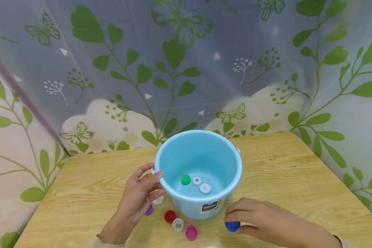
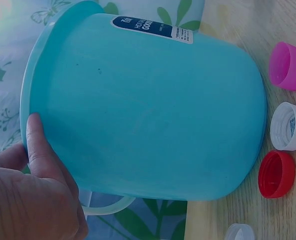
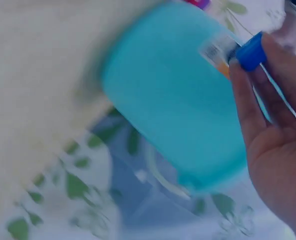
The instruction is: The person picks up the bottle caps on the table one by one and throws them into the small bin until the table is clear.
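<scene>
A light blue bucket [image 1: 201,203] stands upright on the table. Its left rim is gripped by my left hand [image 1: 141,193], thumb over the edge and fingers outside. Inside, on the bottom, lie a green bottle cap [image 1: 185,179], a small white cap [image 1: 196,181] and a larger white cap [image 1: 205,188]. My right hand [image 1: 257,218], to the right of the bucket's front, pinches a blue bottle cap [image 1: 232,226] between thumb and fingers. The right wrist view shows that blue cap [image 3: 251,52] held at the fingertips.
Before the bucket lie a red cap [image 1: 170,216], a white cap [image 1: 178,225] and a pink cap [image 1: 191,233]. A purple cap [image 1: 149,210] and another white cap [image 1: 158,200] are partly hidden by my left hand. A patterned curtain [image 1: 186,86] hangs behind the wooden table [image 1: 282,165].
</scene>
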`<state>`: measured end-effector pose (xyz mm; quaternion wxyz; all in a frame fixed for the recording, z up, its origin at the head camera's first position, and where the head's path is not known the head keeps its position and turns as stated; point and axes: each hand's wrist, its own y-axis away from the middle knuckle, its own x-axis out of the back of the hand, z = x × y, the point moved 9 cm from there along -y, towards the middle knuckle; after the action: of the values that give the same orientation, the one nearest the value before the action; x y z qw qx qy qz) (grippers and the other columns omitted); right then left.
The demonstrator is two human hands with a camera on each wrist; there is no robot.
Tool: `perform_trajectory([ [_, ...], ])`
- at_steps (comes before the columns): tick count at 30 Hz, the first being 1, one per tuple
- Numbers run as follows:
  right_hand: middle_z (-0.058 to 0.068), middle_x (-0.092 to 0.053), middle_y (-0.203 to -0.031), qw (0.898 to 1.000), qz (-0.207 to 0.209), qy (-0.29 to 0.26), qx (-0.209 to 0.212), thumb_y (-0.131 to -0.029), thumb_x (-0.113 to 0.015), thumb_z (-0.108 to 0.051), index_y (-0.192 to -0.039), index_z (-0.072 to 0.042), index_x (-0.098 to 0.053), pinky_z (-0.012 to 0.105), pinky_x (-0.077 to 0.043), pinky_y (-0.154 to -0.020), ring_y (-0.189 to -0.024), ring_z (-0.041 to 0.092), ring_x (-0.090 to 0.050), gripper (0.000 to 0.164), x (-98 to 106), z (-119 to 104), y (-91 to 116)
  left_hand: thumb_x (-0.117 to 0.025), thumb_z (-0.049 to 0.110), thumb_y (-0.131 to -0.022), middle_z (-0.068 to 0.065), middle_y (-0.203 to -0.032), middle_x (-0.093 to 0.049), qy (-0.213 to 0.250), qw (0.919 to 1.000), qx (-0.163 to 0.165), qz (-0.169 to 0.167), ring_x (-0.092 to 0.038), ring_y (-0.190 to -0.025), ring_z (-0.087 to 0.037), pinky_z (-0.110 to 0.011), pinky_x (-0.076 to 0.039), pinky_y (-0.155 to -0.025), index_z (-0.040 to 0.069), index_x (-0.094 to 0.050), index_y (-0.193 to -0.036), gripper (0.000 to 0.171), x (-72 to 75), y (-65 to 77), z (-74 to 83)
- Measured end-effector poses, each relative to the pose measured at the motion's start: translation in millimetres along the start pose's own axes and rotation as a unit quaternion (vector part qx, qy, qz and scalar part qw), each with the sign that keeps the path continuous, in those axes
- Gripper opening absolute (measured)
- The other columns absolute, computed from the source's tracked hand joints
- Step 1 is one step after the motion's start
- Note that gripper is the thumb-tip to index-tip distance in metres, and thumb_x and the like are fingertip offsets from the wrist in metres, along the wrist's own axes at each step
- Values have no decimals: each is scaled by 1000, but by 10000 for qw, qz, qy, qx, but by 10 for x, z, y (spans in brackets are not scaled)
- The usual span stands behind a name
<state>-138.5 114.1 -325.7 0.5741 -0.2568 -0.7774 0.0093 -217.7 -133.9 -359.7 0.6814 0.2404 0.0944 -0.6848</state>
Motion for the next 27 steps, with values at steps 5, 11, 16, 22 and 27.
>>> perform_trajectory([
  [5, -6, -56, -120, 9974, 233, 83, 673, -94, -62, -22, -122, -19, -59, 12, -47, -88, -106, 8, -55, 28, 388, -242, -68, -62, 1, -91, -7, -85, -57, 41, 10000, -29, 13, -66, -67, -16, -28, -59, -64, 8, -42, -129, 44, 5, 3, 8],
  [11, -6, -56, -122, 9962, 471, 298, 666, -96, -57, -29, -122, -18, -60, 15, -46, -91, -109, 10, -55, 28, 798, -338, -216, -62, 2, -91, -6, -85, -58, 9, 10000, -94, 31, -66, -67, -16, -27, -59, -64, 8, -42, -128, 43, 15, 13, 25],
  [16, -5, -57, -119, 9903, 909, 670, 805, -98, -51, -35, -118, -16, -62, 15, -47, -89, -106, 10, -57, 29, 1071, -280, -359, -60, 0, -92, -6, -84, -57, 36, 10000, -50, -13, -66, -67, -16, -28, -59, -64, 8, -43, -128, 41, -3, 0, 10],
  [22, -4, -59, -116, 9929, 946, 623, 377, -92, -64, -29, -115, -13, -63, 18, -49, -88, -104, 13, -58, 28, 1152, 75, -598, -61, 1, -91, -6, -83, -57, 45, 10000, -66, 24, -66, -66, -16, -28, -59, -63, 8, -43, -127, 41, 15, -5, 11],
  [27, -8, -59, -114, 9964, 635, 502, -259, -82, -76, -14, -114, -14, -64, 28, -54, -84, -103, 9, -56, 34, 1026, 433, -766, -62, 1, -90, -6, -82, -57, 54, 9999, -95, 29, -66, -66, -16, -28, -59, -63, 7, -44, -126, 41, 2, 7, 16],
])
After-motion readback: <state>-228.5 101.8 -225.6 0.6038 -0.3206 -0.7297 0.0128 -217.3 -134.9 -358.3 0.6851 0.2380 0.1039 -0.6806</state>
